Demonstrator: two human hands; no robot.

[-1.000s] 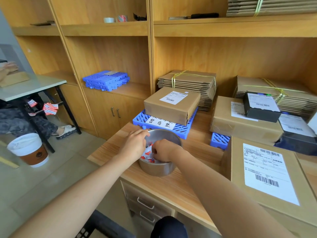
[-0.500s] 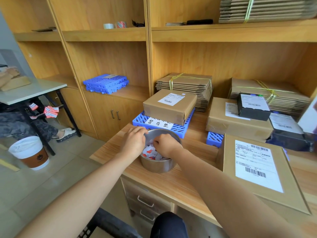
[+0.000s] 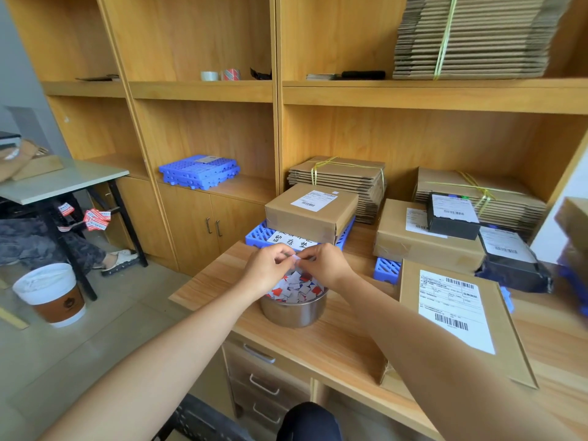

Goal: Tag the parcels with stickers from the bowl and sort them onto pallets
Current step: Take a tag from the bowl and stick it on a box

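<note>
A steel bowl (image 3: 294, 310) full of small red, white and blue stickers (image 3: 297, 286) stands on the wooden desk (image 3: 334, 342). Just above it, my left hand (image 3: 270, 270) and my right hand (image 3: 324, 265) meet and pinch one small white sticker (image 3: 295, 257) between their fingertips. Behind the bowl a brown parcel (image 3: 313, 211) rests on a blue pallet (image 3: 259, 233) with a handwritten label. A large flat parcel (image 3: 458, 313) lies at my right. Another brown parcel (image 3: 423, 237) carries a black parcel (image 3: 451, 214).
Bundles of flat cardboard (image 3: 343, 179) sit in the shelf behind. Spare blue pallets (image 3: 199, 170) lie on the cabinet at left. A second blue pallet (image 3: 386, 268) peeks out under the right-hand parcels. A paper-cup bin (image 3: 51, 294) and a person's legs are at far left.
Both hands have lifted out of the bowl and now hold a single sticker above its rim. The camera has tilted up.
</note>
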